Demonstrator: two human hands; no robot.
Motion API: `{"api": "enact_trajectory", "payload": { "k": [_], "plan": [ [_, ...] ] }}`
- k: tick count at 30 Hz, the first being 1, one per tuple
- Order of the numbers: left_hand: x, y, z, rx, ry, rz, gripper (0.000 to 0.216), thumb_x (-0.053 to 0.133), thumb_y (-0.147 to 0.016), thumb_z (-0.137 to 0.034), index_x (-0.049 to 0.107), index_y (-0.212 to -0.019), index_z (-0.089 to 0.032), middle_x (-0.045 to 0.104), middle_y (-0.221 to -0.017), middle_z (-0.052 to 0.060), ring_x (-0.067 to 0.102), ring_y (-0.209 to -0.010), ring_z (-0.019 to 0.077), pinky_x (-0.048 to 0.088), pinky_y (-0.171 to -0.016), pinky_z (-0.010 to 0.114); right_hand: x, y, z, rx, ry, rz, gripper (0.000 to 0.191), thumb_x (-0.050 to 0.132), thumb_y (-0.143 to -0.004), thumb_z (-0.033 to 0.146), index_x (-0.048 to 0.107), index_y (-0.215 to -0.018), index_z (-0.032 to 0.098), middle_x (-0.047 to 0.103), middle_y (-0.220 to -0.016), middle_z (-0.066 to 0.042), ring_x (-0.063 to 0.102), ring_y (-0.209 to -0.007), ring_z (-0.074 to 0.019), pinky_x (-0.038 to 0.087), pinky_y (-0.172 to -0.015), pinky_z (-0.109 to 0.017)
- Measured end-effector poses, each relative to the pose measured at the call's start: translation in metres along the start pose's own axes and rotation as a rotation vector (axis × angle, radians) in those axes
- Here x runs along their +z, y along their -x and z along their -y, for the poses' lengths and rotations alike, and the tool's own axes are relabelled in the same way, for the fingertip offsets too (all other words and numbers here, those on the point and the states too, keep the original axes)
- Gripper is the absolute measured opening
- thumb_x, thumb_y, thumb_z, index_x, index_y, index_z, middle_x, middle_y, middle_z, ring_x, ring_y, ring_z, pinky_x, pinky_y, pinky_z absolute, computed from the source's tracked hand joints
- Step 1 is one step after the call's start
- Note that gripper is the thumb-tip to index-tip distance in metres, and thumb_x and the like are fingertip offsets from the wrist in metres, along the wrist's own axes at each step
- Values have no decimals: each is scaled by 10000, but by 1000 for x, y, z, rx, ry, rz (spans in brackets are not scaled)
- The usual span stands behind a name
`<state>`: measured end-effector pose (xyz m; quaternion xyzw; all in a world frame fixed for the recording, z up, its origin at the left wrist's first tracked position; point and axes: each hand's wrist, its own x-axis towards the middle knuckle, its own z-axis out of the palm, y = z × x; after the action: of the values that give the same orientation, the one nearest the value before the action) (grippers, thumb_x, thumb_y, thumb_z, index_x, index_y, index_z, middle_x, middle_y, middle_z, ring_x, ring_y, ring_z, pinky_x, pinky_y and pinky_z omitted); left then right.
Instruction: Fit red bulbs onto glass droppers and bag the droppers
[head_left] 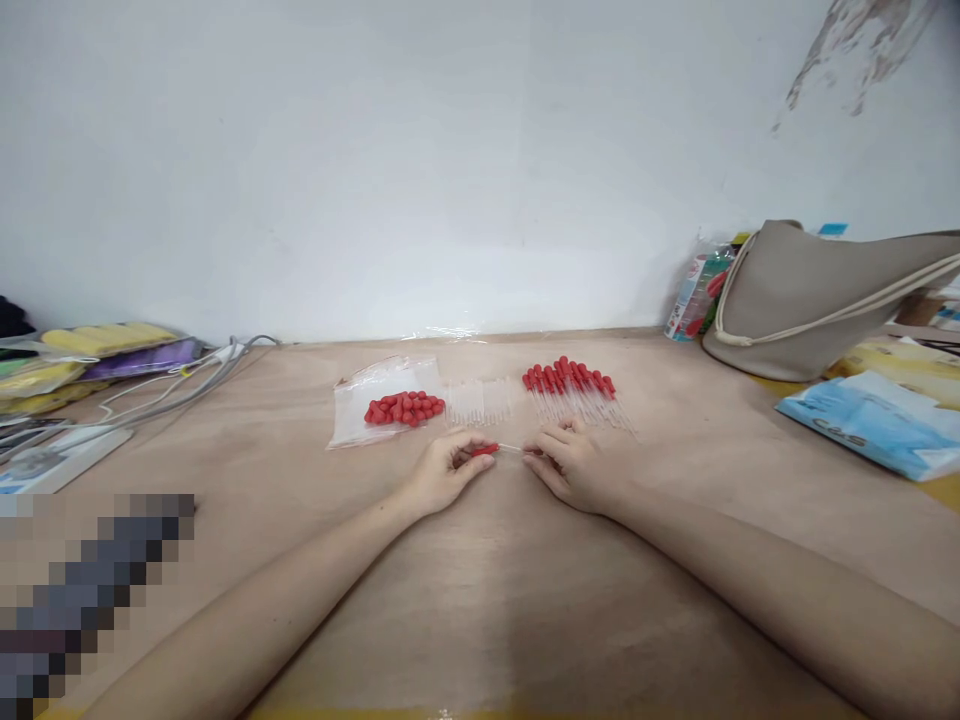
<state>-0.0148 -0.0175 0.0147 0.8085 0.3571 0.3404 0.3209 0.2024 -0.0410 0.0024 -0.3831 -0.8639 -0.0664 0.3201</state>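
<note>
- Brown, wood-toned and faintly glossy, the tabletop [420, 620] runs out on every side of the row of clear tubes [480, 402]; a yellow strip [360, 714] shows at its near edge.
- Well left of the row and nearer lies a dark object [90, 590], too pixelated to tell.
- Just nearer than the row, the left hand [454, 472] pinches a red bulb [486, 450] between thumb and fingers.
- Nearer than the row and to its right, the right hand [568, 468] pinches the end of a thin clear tube [511, 448], which reaches to the bulb; how far it goes in, I cannot tell.
- Just left of the row, loose red bulbs [405, 408] lie heaped on a plastic bag [346, 415].
- Just right of it, red-capped tubes [570, 378] lie side by side.
- Well right: a blue packet [870, 420], and farther back a grey bag [795, 300].
- Well left: cables [202, 385], with yellow and purple packets [142, 355].
- Beyond the row rises a white wall [375, 170], with a brownish, worn patch [862, 50] high to the right.
</note>
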Motion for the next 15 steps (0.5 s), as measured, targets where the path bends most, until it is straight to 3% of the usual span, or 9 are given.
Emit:
{"api": "enact_trajectory", "payload": {
  "k": [8,15],
  "plan": [
    [0,0,-1,9,-40,27,199,535,-797,-327,620,-843,-152,601,-808,38,556,-722,135,445,-658,257,-1,-1,-1,-28,-47,69,210,396,-881,235,594,-854,173,586,-747,-24,503,-698,-126,298,-746,-300],
    [-3,1,-4,119,-82,112,157,539,-801,-289,635,-826,-168,613,-787,35,556,-758,141,434,-695,262,-4,-2,-4,-78,-93,108,208,413,-873,215,618,-857,188,606,-786,-24,510,-697,-117,292,-722,-291]
  ]
}}
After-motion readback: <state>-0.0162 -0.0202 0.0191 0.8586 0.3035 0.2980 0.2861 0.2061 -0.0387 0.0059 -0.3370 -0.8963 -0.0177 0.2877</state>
